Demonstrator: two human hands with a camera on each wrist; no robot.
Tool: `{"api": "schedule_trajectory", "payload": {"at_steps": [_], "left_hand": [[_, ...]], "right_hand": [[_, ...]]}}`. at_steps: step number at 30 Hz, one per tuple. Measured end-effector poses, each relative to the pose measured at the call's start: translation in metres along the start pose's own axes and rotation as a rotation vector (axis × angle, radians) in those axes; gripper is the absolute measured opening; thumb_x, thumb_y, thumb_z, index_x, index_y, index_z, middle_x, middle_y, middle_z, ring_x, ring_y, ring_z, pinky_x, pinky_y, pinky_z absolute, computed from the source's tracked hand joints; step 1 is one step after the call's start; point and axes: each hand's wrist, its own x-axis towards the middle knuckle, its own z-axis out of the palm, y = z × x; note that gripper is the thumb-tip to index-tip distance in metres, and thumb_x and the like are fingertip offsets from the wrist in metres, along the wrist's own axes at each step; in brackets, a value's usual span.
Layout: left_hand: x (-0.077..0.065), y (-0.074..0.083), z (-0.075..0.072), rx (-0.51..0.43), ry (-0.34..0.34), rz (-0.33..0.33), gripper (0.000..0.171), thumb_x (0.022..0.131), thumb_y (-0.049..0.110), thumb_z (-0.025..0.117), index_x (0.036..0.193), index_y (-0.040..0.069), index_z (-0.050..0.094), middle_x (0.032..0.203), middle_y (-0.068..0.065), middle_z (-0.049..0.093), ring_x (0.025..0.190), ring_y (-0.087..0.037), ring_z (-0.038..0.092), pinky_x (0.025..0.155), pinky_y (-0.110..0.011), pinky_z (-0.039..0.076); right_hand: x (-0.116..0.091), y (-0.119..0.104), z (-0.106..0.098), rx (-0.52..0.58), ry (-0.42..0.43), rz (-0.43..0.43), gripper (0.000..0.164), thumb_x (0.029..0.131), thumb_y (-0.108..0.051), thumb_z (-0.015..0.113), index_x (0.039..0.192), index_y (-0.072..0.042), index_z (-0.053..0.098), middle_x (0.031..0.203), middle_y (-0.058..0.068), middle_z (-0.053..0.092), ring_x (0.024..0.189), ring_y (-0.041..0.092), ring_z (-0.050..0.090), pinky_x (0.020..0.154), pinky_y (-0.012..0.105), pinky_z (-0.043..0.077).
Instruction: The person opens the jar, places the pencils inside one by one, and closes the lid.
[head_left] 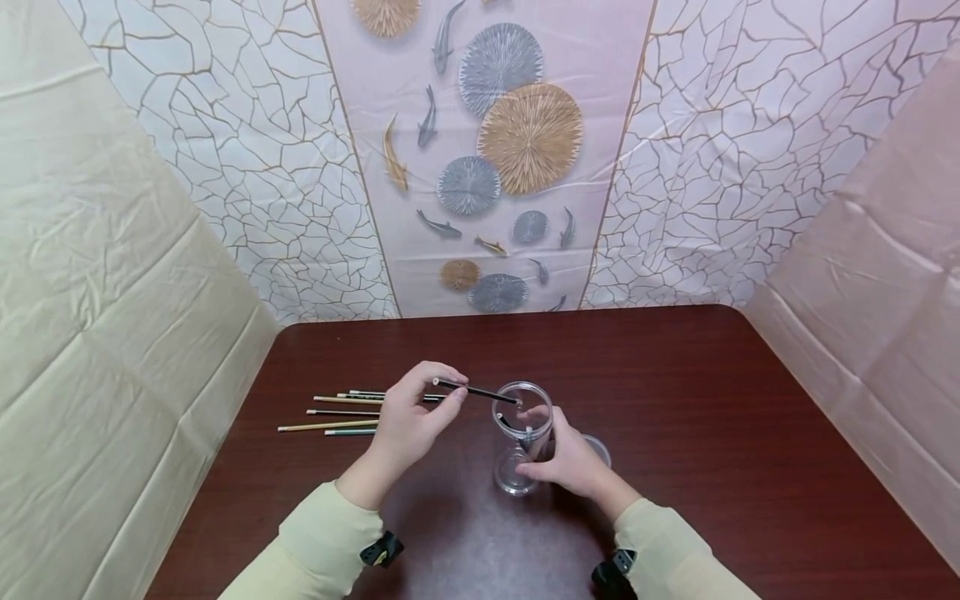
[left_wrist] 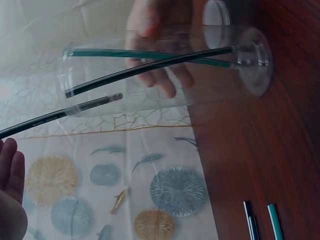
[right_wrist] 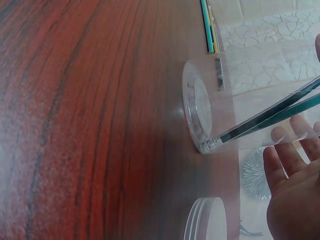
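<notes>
A clear plastic jar (head_left: 550,417) stands on the table, and my right hand (head_left: 570,462) holds it from the right side with the fingers curved round its wall. Inside it, in the left wrist view, lean a black pencil (left_wrist: 150,66) and a green pencil (left_wrist: 120,53), crossing each other. My left hand (head_left: 408,417) pinches another black pencil (head_left: 480,391) between thumb and fingers. That pencil slants down to the right, its eraser end just inside the jar's mouth.
More pencils (head_left: 330,427), several in number, lie on the dark red table (head_left: 712,392) left of and behind my left hand. A round clear lid (right_wrist: 212,220) lies on the table right of the jar, partly hidden by my right hand in the head view.
</notes>
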Motion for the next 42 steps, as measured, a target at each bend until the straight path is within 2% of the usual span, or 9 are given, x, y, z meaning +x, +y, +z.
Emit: {"api": "schedule_trajectory", "payload": {"at_steps": [2, 7, 11, 16, 22, 27, 30, 37, 42], "left_hand": [[-0.001, -0.001, 0.002, 0.059, -0.026, 0.042, 0.023, 0.077, -0.006, 0.068, 0.095, 0.007, 0.064, 0.090, -0.005, 0.066, 0.083, -0.015, 0.061, 0.070, -0.023, 0.048], [-0.002, -0.003, 0.006, 0.128, -0.056, 0.134, 0.022, 0.077, -0.004, 0.067, 0.095, 0.008, 0.064, 0.089, -0.003, 0.065, 0.083, -0.015, 0.061, 0.070, -0.026, 0.048], [-0.002, -0.006, 0.011, 0.163, -0.080, 0.201, 0.022, 0.076, -0.002, 0.066, 0.096, 0.007, 0.062, 0.088, -0.003, 0.065, 0.083, -0.015, 0.061, 0.072, -0.026, 0.049], [-0.003, -0.008, 0.020, 0.182, -0.125, 0.262, 0.020, 0.076, -0.001, 0.066, 0.095, 0.005, 0.063, 0.088, -0.003, 0.064, 0.083, -0.016, 0.060, 0.077, -0.024, 0.048], [-0.004, -0.012, 0.029, 0.255, -0.143, 0.338, 0.019, 0.074, 0.001, 0.068, 0.092, 0.006, 0.065, 0.087, -0.002, 0.061, 0.082, -0.017, 0.057, 0.075, -0.024, 0.047], [-0.004, -0.014, 0.032, 0.312, -0.160, 0.353, 0.021, 0.072, 0.002, 0.071, 0.092, 0.008, 0.066, 0.084, -0.001, 0.056, 0.079, -0.017, 0.053, 0.071, -0.025, 0.045], [-0.004, -0.015, 0.035, 0.336, -0.177, 0.359, 0.021, 0.071, 0.003, 0.072, 0.091, 0.009, 0.066, 0.083, -0.001, 0.054, 0.077, -0.017, 0.051, 0.069, -0.025, 0.044], [-0.006, -0.016, 0.039, 0.364, -0.204, 0.358, 0.017, 0.073, 0.006, 0.073, 0.087, 0.012, 0.068, 0.084, 0.000, 0.052, 0.076, -0.017, 0.050, 0.067, -0.026, 0.042], [-0.009, -0.018, 0.038, 0.368, -0.216, 0.358, 0.011, 0.077, 0.011, 0.073, 0.086, 0.014, 0.068, 0.086, 0.000, 0.051, 0.076, -0.017, 0.050, 0.067, -0.027, 0.042]], "right_hand": [[0.000, 0.000, 0.000, 0.004, -0.002, -0.004, 0.068, 0.071, -0.007, 0.080, 0.125, 0.002, 0.039, 0.102, 0.007, 0.061, 0.076, 0.014, 0.062, 0.073, 0.028, 0.048], [0.000, 0.000, 0.000, 0.014, -0.004, -0.004, 0.068, 0.071, -0.007, 0.080, 0.125, 0.002, 0.039, 0.111, 0.012, 0.059, 0.076, 0.015, 0.061, 0.072, 0.028, 0.048], [0.000, -0.001, -0.001, 0.004, 0.005, -0.009, 0.069, 0.071, -0.008, 0.081, 0.125, 0.002, 0.039, 0.119, 0.017, 0.057, 0.078, 0.012, 0.060, 0.074, 0.027, 0.047], [-0.001, -0.001, 0.000, -0.007, 0.006, -0.007, 0.068, 0.071, -0.007, 0.081, 0.124, 0.003, 0.039, 0.121, 0.014, 0.056, 0.080, 0.013, 0.060, 0.075, 0.027, 0.047], [0.000, -0.002, 0.000, -0.018, 0.020, 0.006, 0.068, 0.070, -0.005, 0.081, 0.124, 0.003, 0.040, 0.123, 0.014, 0.056, 0.090, 0.013, 0.058, 0.080, 0.029, 0.045], [0.002, -0.002, 0.001, -0.030, 0.023, 0.016, 0.069, 0.070, -0.006, 0.081, 0.124, 0.003, 0.039, 0.124, 0.015, 0.055, 0.096, 0.016, 0.057, 0.083, 0.030, 0.045], [0.001, 0.001, 0.000, -0.036, 0.030, -0.006, 0.069, 0.070, -0.007, 0.081, 0.124, 0.004, 0.040, 0.123, 0.016, 0.056, 0.097, 0.017, 0.057, 0.083, 0.029, 0.045], [0.006, 0.039, 0.007, -0.036, 0.049, -0.017, 0.074, 0.068, -0.016, 0.084, 0.127, -0.006, 0.041, 0.125, 0.006, 0.056, 0.101, 0.015, 0.056, 0.085, 0.029, 0.044], [0.006, 0.041, 0.008, -0.019, 0.058, -0.012, 0.075, 0.066, -0.022, 0.085, 0.126, -0.009, 0.040, 0.121, 0.002, 0.057, 0.100, 0.014, 0.057, 0.085, 0.031, 0.044]]}}
